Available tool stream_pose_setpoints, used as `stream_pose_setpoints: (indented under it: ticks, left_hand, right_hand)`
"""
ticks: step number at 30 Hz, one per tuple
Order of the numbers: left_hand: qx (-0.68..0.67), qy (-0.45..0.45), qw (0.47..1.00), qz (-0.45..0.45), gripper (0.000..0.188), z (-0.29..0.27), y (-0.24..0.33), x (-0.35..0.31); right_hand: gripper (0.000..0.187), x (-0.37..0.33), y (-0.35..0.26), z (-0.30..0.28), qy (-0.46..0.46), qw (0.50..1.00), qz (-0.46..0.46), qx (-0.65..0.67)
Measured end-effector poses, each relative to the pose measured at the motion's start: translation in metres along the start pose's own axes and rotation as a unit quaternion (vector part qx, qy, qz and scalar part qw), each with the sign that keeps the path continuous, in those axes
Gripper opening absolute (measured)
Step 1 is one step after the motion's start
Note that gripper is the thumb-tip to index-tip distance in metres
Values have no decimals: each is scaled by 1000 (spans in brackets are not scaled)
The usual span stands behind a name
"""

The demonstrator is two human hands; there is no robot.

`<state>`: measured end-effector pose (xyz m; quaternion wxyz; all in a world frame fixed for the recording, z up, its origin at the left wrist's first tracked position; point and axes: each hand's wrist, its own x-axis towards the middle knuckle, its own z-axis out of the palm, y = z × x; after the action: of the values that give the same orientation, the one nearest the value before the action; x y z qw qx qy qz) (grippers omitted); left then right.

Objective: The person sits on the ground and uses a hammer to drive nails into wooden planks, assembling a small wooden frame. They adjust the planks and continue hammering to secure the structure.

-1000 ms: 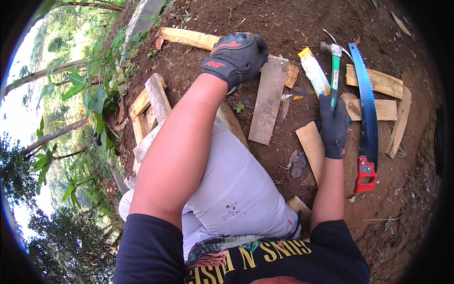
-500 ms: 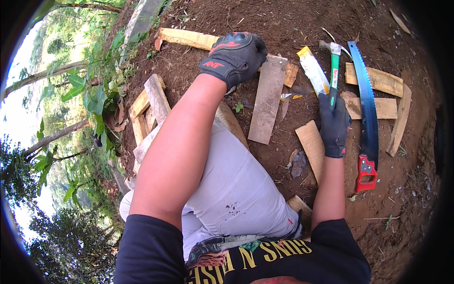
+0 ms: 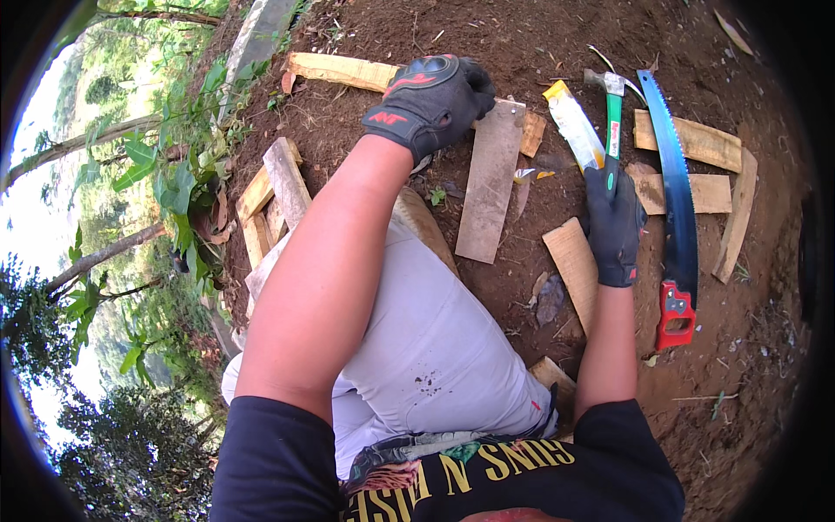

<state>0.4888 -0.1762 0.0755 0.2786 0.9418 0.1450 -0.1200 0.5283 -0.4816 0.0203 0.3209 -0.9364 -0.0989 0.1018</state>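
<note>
My right hand [image 3: 614, 228], in a black glove, is wrapped round the green handle of a hammer [image 3: 614, 130]. The hammer's metal head points away from me. My left hand [image 3: 435, 100], also gloved, is closed at the far end of a flat grey-brown board [image 3: 491, 187]. Its fingertips are turned away, so what they hold, if anything, is hidden. Beneath that far end lies another piece of wood [image 3: 533, 135]. A white and yellow packet [image 3: 574, 126] rests on the soil just left of the hammer.
On the right a curved saw [image 3: 672, 174] with a red handle lies across wooden offcuts [image 3: 696, 143]. A light wood piece [image 3: 574, 270] is beside my right wrist. More wood [image 3: 287, 183] is piled at the left, near green plants [image 3: 178, 187]. A long strip [image 3: 339, 70] lies beyond my left hand.
</note>
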Motion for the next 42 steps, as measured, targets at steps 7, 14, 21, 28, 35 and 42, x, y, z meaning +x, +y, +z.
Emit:
stream_pose_setpoints:
  ticks: [7,14,21,28,35,42]
  left_hand:
    - [-11,-2,1000,16,34,7,-2,4]
    - [35,2,998,51,35,16,3,7]
    - [53,23,994,89,31,27,0,11]
    - [63,13,994,86,29,20,2,7]
    - [25,5,997,76,29,22,-1,8]
    - [-21,1,998,55,29,22,-7,10]
  right_hand:
    - [39,0,4,2,-2,1000,-5,-4]
    - [39,0,-5,-2,-14,999,31,8]
    - [42,1,3,0,-5,1000,18,10]
    - [42,1,-2,-2,-16,999,38,-1]
    - [41,1,-5,-4,-23,999,23,-3]
    - [39,-1,1,-3,-45,993,97,53]
